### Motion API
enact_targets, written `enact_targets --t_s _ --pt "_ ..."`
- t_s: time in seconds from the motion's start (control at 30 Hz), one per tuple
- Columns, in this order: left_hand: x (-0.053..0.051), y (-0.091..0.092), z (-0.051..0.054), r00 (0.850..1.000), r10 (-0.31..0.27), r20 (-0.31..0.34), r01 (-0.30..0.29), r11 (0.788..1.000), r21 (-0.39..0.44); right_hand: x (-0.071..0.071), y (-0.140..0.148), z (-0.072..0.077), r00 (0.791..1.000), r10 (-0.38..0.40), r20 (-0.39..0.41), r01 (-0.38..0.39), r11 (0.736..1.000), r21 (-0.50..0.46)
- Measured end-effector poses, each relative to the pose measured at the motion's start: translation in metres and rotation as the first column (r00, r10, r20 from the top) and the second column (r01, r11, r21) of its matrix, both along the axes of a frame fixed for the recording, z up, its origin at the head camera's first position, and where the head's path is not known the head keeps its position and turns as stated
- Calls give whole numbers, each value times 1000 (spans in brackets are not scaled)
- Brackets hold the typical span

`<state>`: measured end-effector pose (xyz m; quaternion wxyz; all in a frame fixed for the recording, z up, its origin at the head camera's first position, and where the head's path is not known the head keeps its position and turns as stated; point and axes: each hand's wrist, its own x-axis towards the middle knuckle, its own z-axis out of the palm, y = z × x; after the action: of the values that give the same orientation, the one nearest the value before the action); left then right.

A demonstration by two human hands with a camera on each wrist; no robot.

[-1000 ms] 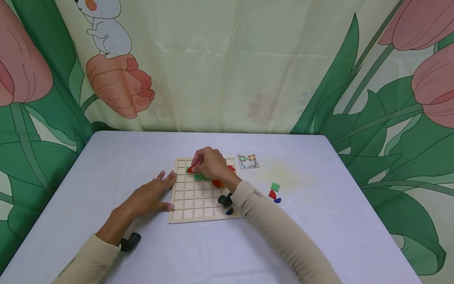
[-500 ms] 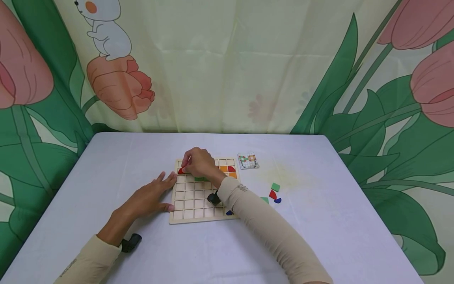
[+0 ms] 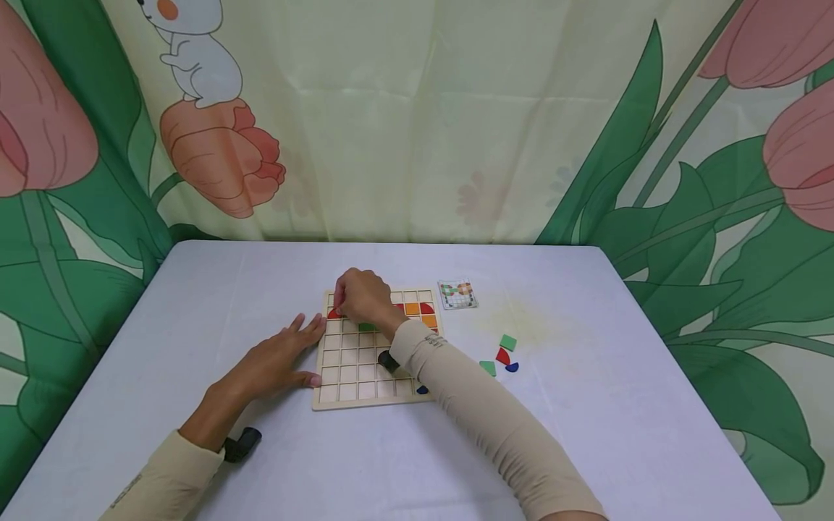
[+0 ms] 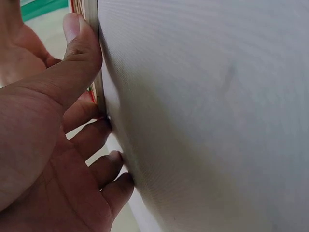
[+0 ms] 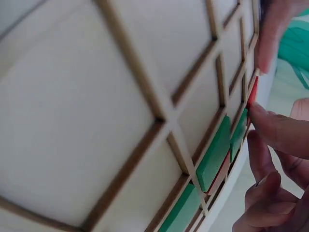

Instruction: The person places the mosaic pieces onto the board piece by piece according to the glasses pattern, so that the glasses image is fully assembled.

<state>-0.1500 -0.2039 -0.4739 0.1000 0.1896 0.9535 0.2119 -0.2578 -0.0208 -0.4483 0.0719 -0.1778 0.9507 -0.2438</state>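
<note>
A wooden grid board [image 3: 348, 373] lies on the white table. My left hand [image 3: 276, 358] rests along its left edge, fingers spread; the left wrist view has the thumb [image 4: 82, 53] against the board's side. Over the upper left cells, my right hand [image 3: 366, 298] pinches a red quarter-circle piece [image 3: 333, 314] at the left column, its thumb [image 5: 270, 125] touching the piece. Green tiles [image 5: 215, 154] sit in cells beside it. Further right on the board are orange tiles [image 3: 413, 309] and a red piece [image 3: 426, 308]. The right hand and forearm hide part of the board.
Behind the board's right corner lies a small pattern card [image 3: 458, 294]. Loose on the table at the right are green tiles [image 3: 508, 342], a red piece [image 3: 502, 356] and a blue piece [image 3: 512, 367]. Another blue piece [image 3: 422, 390] lies near the board's lower right corner.
My right hand has moved left with the red piece, from the second column to the leftmost one, and has then stayed nearly still there. My left hand keeps its place.
</note>
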Motion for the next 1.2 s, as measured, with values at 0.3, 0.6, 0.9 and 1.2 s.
enact_targets --t_s 0.3,0.6,0.9,1.2 --pt "0 2 0 1000 12 0 -12 1000 -10 10 5 5 999 28 -28 -28 999 15" --pt "-2 4 -1 1000 24 3 -24 999 -29 26 26 19 999 28 30 -26 998 -60" --pt "0 4 -1 999 35 13 -35 999 -29 45 54 25 998 49 46 -43 993 -113" --pt "0 6 0 999 39 18 -38 999 -30 57 88 25 998 59 38 -53 986 -159"
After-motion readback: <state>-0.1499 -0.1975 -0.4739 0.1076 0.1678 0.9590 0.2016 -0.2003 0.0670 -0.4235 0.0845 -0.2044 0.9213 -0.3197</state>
